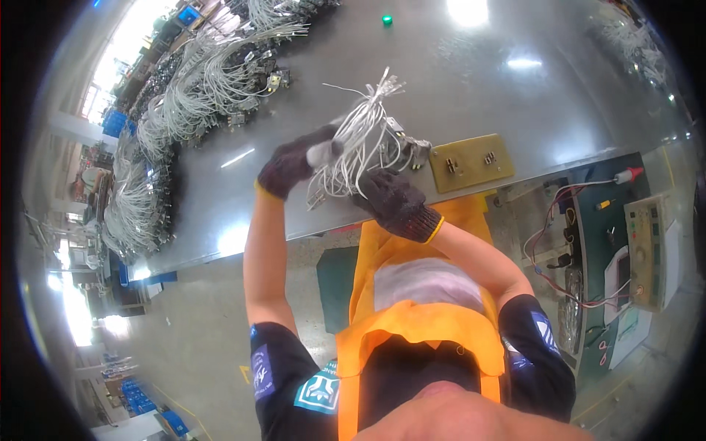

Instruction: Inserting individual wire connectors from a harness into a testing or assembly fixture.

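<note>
A looped bundle of white cables (pixel 355 147) with plugs at its ends is lifted just over the table's near edge. My left hand (pixel 300 160), in a dark glove with pale fingertips, is closed round the bundle from the left. From the lower right, my right hand (pixel 396 200), in a matching dark glove with a yellow cuff, closes on the bundle's lower part; its fingertips are partly hidden by the cables. Grey and white plugs (pixel 418 151) hang at the bundle's right side. Right beside them a brass-coloured plate (pixel 471 165) with two sets of metal contacts lies at the edge.
Large heaps of white cables (pixel 195 95) line the metal table's (pixel 294 213) left side; another pile (pixel 636 40) lies far right. A small green round thing (pixel 387 20) sits at the back. Right of me stands a bench with an instrument box (pixel 647 253) and red-and-white leads (pixel 540 246).
</note>
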`<state>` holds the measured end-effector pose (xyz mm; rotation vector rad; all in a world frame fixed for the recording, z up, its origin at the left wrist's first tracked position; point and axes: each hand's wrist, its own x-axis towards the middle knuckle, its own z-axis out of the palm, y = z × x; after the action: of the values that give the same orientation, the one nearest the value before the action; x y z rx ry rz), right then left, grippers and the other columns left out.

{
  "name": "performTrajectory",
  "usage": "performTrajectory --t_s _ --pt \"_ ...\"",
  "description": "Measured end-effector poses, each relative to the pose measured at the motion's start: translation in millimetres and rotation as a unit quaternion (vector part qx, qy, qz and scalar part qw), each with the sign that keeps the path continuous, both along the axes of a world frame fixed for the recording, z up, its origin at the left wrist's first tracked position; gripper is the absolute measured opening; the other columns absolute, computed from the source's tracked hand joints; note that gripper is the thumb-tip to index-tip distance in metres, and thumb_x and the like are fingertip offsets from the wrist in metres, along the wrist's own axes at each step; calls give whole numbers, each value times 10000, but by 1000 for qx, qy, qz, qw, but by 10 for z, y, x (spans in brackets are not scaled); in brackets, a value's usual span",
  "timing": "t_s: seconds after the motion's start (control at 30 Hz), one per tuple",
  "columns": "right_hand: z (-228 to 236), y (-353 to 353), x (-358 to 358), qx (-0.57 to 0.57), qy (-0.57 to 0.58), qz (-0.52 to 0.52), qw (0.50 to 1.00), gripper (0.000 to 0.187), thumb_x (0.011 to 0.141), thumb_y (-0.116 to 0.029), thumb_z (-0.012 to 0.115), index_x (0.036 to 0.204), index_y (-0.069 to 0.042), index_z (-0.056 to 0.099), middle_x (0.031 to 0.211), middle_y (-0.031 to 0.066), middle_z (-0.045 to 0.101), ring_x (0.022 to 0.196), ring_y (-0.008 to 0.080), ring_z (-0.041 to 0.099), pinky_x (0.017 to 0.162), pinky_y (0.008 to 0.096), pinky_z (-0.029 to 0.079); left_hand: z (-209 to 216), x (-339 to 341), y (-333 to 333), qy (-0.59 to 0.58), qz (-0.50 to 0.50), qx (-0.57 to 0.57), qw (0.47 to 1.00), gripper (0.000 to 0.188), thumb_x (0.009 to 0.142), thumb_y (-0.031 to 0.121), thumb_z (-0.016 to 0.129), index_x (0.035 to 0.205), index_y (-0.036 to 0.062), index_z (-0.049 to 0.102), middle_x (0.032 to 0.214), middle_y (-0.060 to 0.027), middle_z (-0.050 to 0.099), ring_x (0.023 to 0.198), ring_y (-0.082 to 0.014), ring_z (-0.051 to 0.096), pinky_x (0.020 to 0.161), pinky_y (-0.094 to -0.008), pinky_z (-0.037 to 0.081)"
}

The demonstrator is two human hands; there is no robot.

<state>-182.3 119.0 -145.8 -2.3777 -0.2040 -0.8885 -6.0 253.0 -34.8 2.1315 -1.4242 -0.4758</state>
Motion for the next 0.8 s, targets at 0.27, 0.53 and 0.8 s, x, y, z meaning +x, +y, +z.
performTrajectory --t_s 0.27,0.53,0.8 --pt "241 -162 37 -102 -51 -20 993 310 894 -269 615 1157 -105 623 1112 188 610 1001 353 623 906 462 487 -229 -182 -576 389 -22 -64 919 460 921 306 630 1236 -30 620 1159 -115 668 1027 -158 630 970 -314 480" --pt "563 -709 251 70 138 127 980 255 877 -130 655 1107 -20 636 1000 108 678 897 236 677 838 386 575 -468 -64 -950 579 -59 -184 792 442 925 326 647 1205 -12 599 993 -79 688 922 -152 663 834 -303 529" --pt "751 -640 57 -72 8 98 993 574 816 -273 746 1273 0 534 1124 167 634 1035 359 619 910 421 494 -344 -255 -880 598 -81 -187 775 341 929 127 610 1226 -35 567 1034 -88 655 969 -191 649 884 -307 549"
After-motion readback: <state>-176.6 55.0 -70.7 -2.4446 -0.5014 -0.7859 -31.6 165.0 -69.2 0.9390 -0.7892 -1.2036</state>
